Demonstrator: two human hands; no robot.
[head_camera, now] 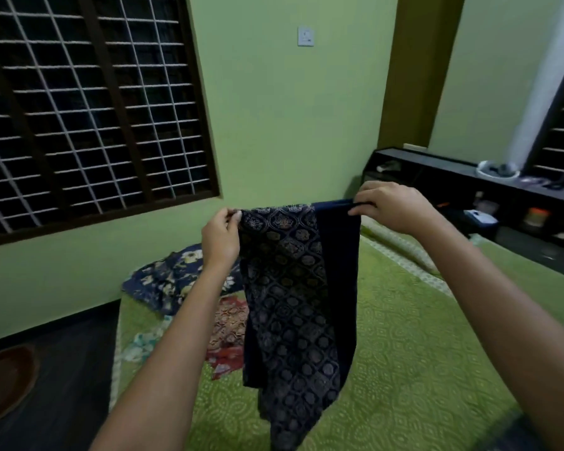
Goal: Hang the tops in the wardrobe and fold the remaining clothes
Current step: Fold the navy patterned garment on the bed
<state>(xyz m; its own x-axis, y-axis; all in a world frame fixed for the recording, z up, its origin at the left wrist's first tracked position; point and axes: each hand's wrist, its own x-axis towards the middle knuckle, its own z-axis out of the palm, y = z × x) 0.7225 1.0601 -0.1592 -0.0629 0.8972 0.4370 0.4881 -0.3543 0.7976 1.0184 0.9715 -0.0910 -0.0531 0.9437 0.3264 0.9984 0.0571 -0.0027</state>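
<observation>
A dark navy garment (pixel 293 294) with a gold geometric print hangs in the air above the bed, its plain navy side showing on the right. My left hand (pixel 220 237) pinches its top left corner. My right hand (pixel 389 206) grips the top right edge. The cloth falls straight down between my arms, its lower end running out of view at the bottom. Behind it on the bed lie a navy floral garment (pixel 170 281), a red and brown patterned garment (pixel 228 333) and a pale teal floral piece (pixel 144 345). No wardrobe is in view.
The bed carries a green patterned cover (pixel 411 353). A dark low shelf unit (pixel 469 190) with small items runs along the right. A barred window (pixel 88 109) fills the left wall. A brown round basin (pixel 7 382) sits on the dark floor at left.
</observation>
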